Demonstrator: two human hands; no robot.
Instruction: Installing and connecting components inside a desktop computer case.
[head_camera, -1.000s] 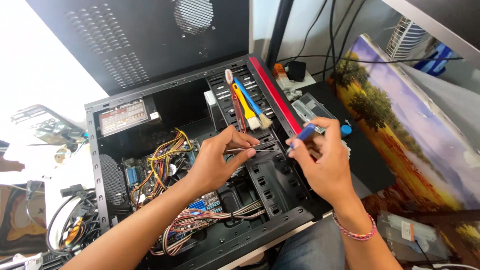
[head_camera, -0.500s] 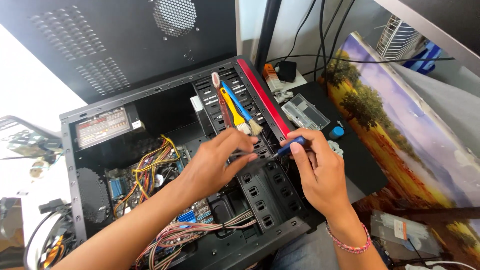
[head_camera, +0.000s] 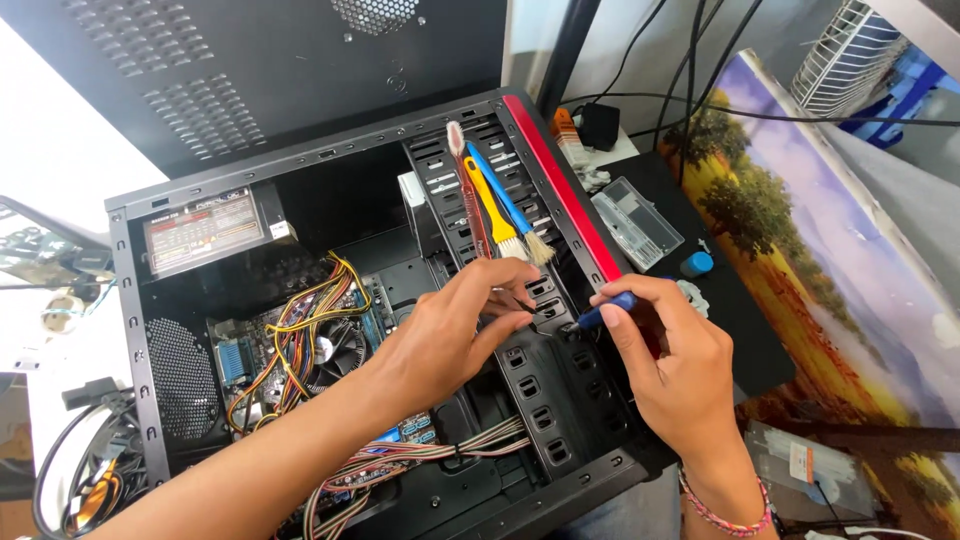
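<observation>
**Screwdriver at the drive cage, case open**

Your right hand (head_camera: 672, 365) closes its grip around a small blue-handled screwdriver (head_camera: 604, 311), fingers pressed together on the handle, with the dark tip aimed at the side of the black perforated metal drive cage (head_camera: 545, 385). Your left hand (head_camera: 450, 335) reaches in from the other side; its fingertips are drawn together at the cage wall just beside the tip, pinching or steadying something too small to make out.

As far as the work shows: the side panel is already off the black desktop computer case with the red front strip (head_camera: 560, 195), and the inside lies exposed. The cage sits in place and the bundles of coloured cables (head_camera: 300, 335) look plugged in, so I judge most of the job is ahead of you.

Counted outward from the hands:
- one screwdriver, in your right hand;
- three brushes lying on the upper cage: a red toothbrush (head_camera: 468, 185), a yellow-handled brush (head_camera: 492, 212) and a blue-handled brush (head_camera: 510, 210);
- one clear plastic parts box (head_camera: 637, 222) on the black bench (head_camera: 740, 330);
- one small blue cap (head_camera: 696, 264) near it;
- one power supply (head_camera: 205, 230) in the case corner;
- one round cooler fan (head_camera: 335, 352) on the board.
</observation>
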